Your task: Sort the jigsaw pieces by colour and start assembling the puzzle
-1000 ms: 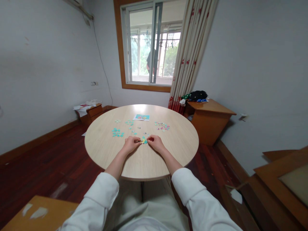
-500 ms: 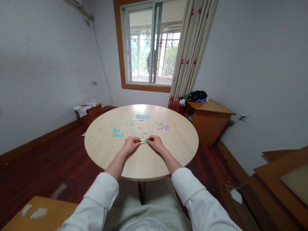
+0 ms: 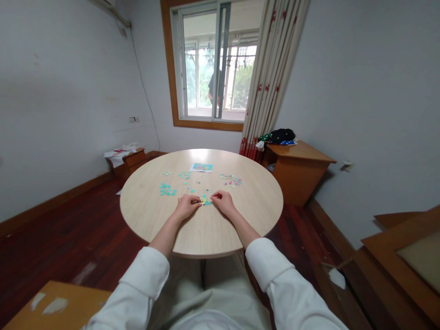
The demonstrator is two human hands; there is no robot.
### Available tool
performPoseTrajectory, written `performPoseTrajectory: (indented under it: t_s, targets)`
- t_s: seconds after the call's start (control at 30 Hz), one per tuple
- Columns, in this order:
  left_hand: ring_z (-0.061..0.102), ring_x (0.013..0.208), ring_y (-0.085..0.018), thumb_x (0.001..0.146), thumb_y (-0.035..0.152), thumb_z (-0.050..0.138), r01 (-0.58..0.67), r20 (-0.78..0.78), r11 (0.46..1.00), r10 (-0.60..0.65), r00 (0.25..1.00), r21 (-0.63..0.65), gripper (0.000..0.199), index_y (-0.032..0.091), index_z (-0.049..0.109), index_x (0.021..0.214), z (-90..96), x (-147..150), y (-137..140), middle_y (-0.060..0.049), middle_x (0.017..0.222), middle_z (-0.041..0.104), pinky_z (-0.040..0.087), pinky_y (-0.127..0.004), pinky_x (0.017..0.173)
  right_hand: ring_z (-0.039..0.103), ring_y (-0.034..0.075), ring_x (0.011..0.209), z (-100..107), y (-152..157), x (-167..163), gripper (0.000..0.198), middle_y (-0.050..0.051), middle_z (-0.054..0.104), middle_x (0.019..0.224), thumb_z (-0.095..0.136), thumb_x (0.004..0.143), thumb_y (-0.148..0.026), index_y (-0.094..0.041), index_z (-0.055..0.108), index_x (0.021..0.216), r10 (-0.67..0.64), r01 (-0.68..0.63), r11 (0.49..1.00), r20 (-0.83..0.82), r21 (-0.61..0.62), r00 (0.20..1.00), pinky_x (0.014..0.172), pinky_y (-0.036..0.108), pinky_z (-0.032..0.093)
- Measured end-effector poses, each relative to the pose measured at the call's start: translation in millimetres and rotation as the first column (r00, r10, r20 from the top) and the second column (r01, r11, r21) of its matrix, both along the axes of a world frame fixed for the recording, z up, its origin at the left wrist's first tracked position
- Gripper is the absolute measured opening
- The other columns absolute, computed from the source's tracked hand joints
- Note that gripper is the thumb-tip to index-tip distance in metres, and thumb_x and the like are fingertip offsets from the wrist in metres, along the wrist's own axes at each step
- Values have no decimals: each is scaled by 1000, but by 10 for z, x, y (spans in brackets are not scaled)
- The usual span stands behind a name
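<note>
On a round light-wood table (image 3: pixel 240 215) lie scattered puzzle pieces. My left hand (image 3: pixel 186 206) and my right hand (image 3: pixel 223 202) rest on the tabletop, fingertips pinched on a small joined clump of yellow and teal pieces (image 3: pixel 205 200) between them. A group of teal pieces (image 3: pixel 167 189) lies to the left of my hands, and a group of pink and mixed pieces (image 3: pixel 232 179) lies further back on the right. A small picture card (image 3: pixel 202 167) sits at the far side of the table. Both arms wear white sleeves.
An orange wooden cabinet (image 3: pixel 298 170) with dark cloth on top stands to the right of the table, by a curtain (image 3: pixel 271 78). A low box (image 3: pixel 129 158) with papers sits by the left wall. More wooden furniture (image 3: pixel 405 256) is at the right front.
My hands stay together on the small clump of pieces, with only slight finger movement. The view has shifted a little.
</note>
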State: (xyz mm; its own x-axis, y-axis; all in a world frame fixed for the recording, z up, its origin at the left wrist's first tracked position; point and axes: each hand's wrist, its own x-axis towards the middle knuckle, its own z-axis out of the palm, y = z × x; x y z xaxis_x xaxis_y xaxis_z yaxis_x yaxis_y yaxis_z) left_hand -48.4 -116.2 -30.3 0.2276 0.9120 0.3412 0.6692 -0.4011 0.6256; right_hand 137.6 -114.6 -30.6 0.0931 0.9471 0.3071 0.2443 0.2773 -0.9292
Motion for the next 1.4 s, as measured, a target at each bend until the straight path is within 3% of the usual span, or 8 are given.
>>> performPoseTrajectory:
  t_s: [0.2, 0.37, 0.5, 0.63, 0.9, 1.1, 1.23, 1.4]
  targets:
    - [62, 82, -20, 78, 25, 51, -211, 61, 977, 209, 976, 21, 20, 18, 69, 79, 38, -23, 14, -7, 87, 71, 43, -31, 78, 42, 8, 44, 22, 98, 198, 23, -5, 50, 54, 51, 68, -41, -19, 54, 72, -119, 110, 993, -246, -51, 962, 45, 21, 33]
    - [62, 75, -20, 81, 29, 45, -306, 109, 952, 306, 946, -17, 24, 18, 67, 79, 53, -50, 12, -5, 69, 69, 42, -30, 74, 45, 9, 46, 23, 70, 157, 18, -4, 51, 54, 51, 71, -37, -19, 54, 73, -142, 132, 990, -264, -55, 954, 45, 21, 34]
    - [64, 78, -20, 82, 29, 43, -294, 121, 954, 300, 946, -65, 24, 20, 65, 82, 60, -44, 2, -3, 65, 69, 41, -32, 78, 53, 13, 57, 25, -23, 41, 12, -3, 58, 57, 49, 73, -23, -20, 60, 74, -110, 110, 994, -5, 11, 994, 59, 24, 41]
    - [65, 83, -20, 83, 29, 42, -290, 130, 952, 301, 945, -96, 24, 20, 64, 85, 71, -38, -3, -4, 70, 71, 41, -32, 80, 60, 14, 65, 35, -72, 5, 21, 0, 65, 64, 44, 78, -16, -19, 64, 80, -83, 78, 997, 318, 28, 944, 68, 26, 43]
    - [65, 83, -20, 83, 29, 42, -290, 121, 951, 301, 946, -105, 23, 20, 64, 84, 100, -36, -24, -4, 72, 72, 41, -32, 81, 63, 15, 70, 9, -70, 0, 23, 2, 69, 69, 46, 78, -13, -18, 67, 84, 79, -92, 995, 308, 27, 948, 73, 25, 45]
    - [65, 80, -19, 82, 29, 42, -284, 129, 955, 293, 947, -85, 23, 20, 63, 82, 76, -39, -8, -3, 68, 70, 40, -31, 80, 62, 14, 71, 13, -42, 39, 24, 1, 68, 73, 44, 80, -16, -19, 67, 88, -76, 69, 997, 310, 33, 948, 72, 25, 45]
    - [64, 75, -20, 81, 29, 41, -296, 155, 954, 299, 942, -41, 24, 20, 63, 77, 78, -38, -10, -3, 66, 69, 40, -32, 80, 60, 16, 81, 41, -39, 57, 24, 4, 69, 84, 44, 81, -15, -18, 67, 87, -193, 182, 981, 428, 67, 883, 78, 27, 43]
    - [61, 73, -20, 81, 29, 42, -431, 166, 902, 427, 889, -16, 23, 21, 61, 71, 129, -49, -30, -2, 62, 67, 36, -36, 83, 54, 19, 102, 65, -84, 2, 28, 8, 65, 108, 44, 84, -17, -19, 66, 102, -136, 122, 990, 640, 67, 757, 90, 31, 37]
